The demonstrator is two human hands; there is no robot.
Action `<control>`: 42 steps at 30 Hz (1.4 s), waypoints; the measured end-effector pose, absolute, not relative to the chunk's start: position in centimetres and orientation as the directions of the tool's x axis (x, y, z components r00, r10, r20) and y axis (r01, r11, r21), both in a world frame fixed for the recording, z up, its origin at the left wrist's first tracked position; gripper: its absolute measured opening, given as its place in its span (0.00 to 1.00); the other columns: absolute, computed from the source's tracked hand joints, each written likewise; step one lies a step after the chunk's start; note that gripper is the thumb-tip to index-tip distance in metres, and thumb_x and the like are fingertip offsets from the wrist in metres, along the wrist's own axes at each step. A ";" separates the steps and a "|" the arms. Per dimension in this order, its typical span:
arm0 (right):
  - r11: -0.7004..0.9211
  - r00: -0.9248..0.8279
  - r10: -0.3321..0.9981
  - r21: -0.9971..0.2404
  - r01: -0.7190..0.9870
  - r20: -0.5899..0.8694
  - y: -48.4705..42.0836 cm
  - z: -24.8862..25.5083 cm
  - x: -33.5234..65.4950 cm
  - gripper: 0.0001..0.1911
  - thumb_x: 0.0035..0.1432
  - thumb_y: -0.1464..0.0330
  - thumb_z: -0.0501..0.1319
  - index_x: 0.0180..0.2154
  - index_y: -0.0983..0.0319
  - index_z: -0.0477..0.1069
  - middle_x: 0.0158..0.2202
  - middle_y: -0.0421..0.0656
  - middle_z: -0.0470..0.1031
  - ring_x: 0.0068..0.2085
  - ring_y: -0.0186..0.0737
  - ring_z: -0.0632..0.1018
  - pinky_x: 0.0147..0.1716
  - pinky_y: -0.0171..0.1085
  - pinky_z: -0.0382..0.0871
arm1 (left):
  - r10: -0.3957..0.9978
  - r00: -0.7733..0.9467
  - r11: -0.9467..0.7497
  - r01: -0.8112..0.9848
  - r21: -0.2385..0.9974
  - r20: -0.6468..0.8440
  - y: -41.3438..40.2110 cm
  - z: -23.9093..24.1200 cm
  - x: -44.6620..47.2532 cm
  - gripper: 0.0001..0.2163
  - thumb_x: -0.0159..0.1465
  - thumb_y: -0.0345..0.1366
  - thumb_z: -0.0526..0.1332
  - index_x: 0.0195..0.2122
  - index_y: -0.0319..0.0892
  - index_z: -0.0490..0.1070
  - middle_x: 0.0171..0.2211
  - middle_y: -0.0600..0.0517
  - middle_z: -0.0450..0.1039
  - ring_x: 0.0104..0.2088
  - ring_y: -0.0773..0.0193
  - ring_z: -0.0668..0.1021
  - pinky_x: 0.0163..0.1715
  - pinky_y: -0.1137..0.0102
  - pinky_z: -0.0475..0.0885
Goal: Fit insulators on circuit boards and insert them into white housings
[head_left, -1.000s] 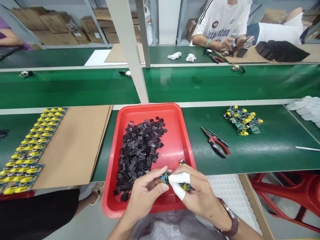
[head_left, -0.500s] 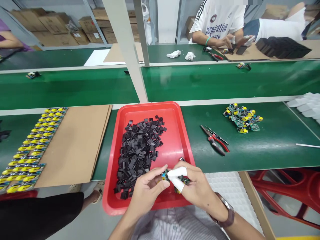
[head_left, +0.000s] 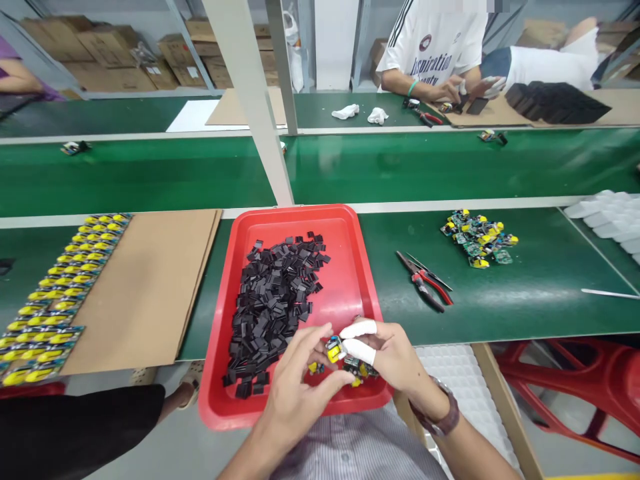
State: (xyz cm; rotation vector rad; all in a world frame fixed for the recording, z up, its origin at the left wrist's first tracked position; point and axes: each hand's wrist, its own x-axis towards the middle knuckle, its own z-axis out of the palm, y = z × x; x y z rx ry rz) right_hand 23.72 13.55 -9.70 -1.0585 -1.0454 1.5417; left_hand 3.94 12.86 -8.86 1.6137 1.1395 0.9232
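Both my hands meet over the near edge of a red tray (head_left: 350, 267). My right hand (head_left: 387, 353), with white cots on two fingers, is closed around a small green circuit board with yellow parts (head_left: 334, 349). My left hand (head_left: 303, 383) pinches at the same board from the left, fingers curled. A heap of small black plastic pieces (head_left: 275, 303) fills the tray's left half, just beyond my left hand.
Red-handled pliers (head_left: 425, 280) and a pile of circuit boards (head_left: 477, 239) lie right of the tray. A cardboard sheet (head_left: 145, 287) with rows of yellow-topped boards (head_left: 60, 293) is at left. White trays (head_left: 607, 213) are far right. Across the belt a person in white works.
My hands have shifted slightly toward me and the board has turned in my fingers, its yellow part now showing. The view has drifted a little.
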 end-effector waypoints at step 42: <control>0.255 -0.087 0.963 -0.967 0.008 0.253 11.9 -8.0 20.5 0.17 0.66 0.73 0.64 0.53 0.52 0.79 0.48 0.46 0.82 0.46 0.42 0.82 0.47 0.41 0.79 | 0.842 0.116 -0.513 0.474 0.716 0.526 11.9 -7.9 4.5 0.26 0.64 0.21 0.65 0.62 0.48 0.72 0.45 0.49 0.75 0.42 0.62 0.82 0.45 0.70 0.80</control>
